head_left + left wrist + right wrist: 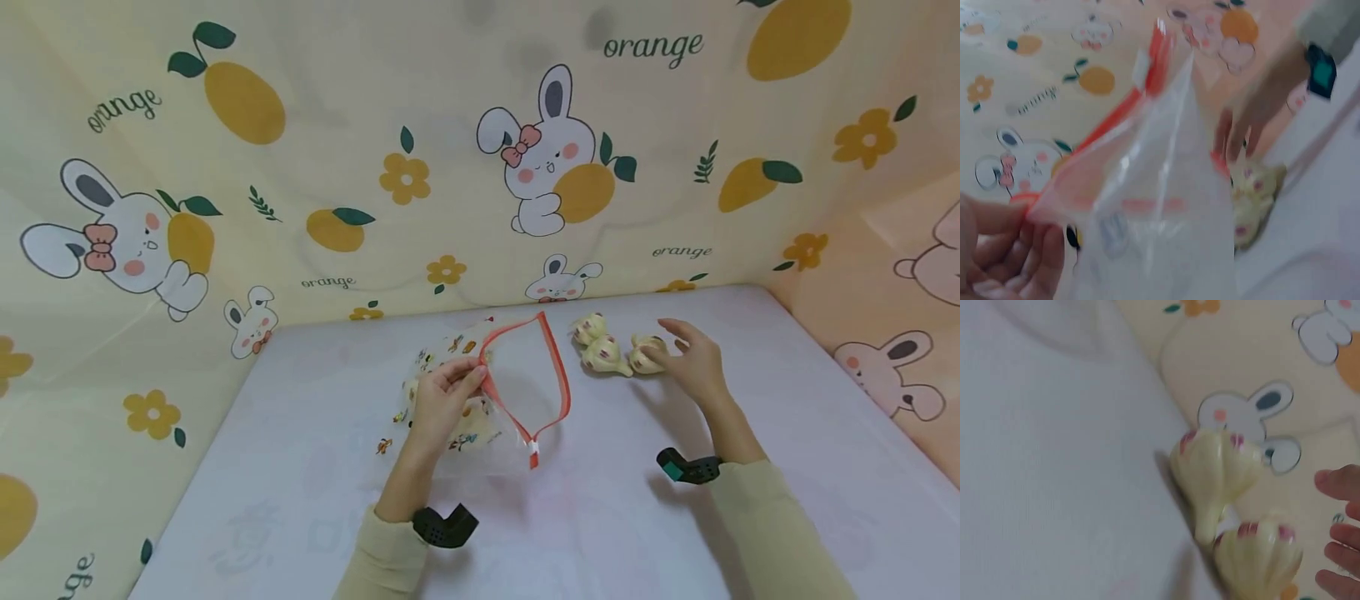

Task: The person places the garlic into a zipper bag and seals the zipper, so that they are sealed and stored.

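Observation:
A clear plastic bag [480,454] with small printed figures and a red zip edge [558,367] lies open-mouthed, its mouth facing right. My left hand [442,404] pinches the red edge between thumb and fingers; the left wrist view shows this hand [1013,250] at the bag's [1160,250] rim. Three garlic bulbs, two at the left [588,327] [602,356] and one at the right [647,355], sit close together. My right hand [697,362] is at the rightmost bulb, thumb and fingers spread, gripping nothing. Two bulbs [1215,472] [1263,556] show beside its fingers [1341,540].
The white table [300,500] runs back to a cream curtain [450,108] printed with rabbits, oranges and flowers. The garlic lies near the table's back edge, right of the bag. A black wrist device is on each wrist [445,527] [688,467].

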`<action>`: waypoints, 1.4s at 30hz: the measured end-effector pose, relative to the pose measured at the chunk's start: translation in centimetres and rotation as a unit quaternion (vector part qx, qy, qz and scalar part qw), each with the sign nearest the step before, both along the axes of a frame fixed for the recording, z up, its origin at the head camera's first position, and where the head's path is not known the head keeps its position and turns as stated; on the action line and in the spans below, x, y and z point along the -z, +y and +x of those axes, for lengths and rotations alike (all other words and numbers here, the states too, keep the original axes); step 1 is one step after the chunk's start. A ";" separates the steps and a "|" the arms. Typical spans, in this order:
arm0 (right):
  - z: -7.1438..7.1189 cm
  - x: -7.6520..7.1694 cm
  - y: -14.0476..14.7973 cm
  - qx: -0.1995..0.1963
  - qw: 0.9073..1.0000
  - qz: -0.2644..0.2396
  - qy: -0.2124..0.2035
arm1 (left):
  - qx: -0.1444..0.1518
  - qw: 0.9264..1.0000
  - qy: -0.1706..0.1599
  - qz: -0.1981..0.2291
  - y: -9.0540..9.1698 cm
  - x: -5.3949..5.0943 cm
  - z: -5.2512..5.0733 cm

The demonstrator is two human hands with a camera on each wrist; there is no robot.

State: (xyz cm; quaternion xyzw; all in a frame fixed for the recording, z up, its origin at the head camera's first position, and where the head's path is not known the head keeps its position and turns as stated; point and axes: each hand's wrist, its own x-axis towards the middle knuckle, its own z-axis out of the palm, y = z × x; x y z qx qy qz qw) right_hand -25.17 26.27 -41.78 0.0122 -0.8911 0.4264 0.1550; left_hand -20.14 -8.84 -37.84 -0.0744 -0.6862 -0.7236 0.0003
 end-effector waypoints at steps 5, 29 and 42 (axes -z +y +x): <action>-0.4 0.7 1.1 0.008 1.000 -0.001 -0.028 | 0.043 0.997 0.025 -0.060 -1.1 0.6 -1.7; -1.6 1.2 2.5 -0.043 0.990 0.000 -0.135 | -0.075 0.997 -0.025 -0.009 -2.7 0.6 -2.3; -1.3 1.7 2.3 -0.046 0.988 0.002 -0.150 | -0.066 0.998 -0.024 0.000 -2.4 0.9 -2.0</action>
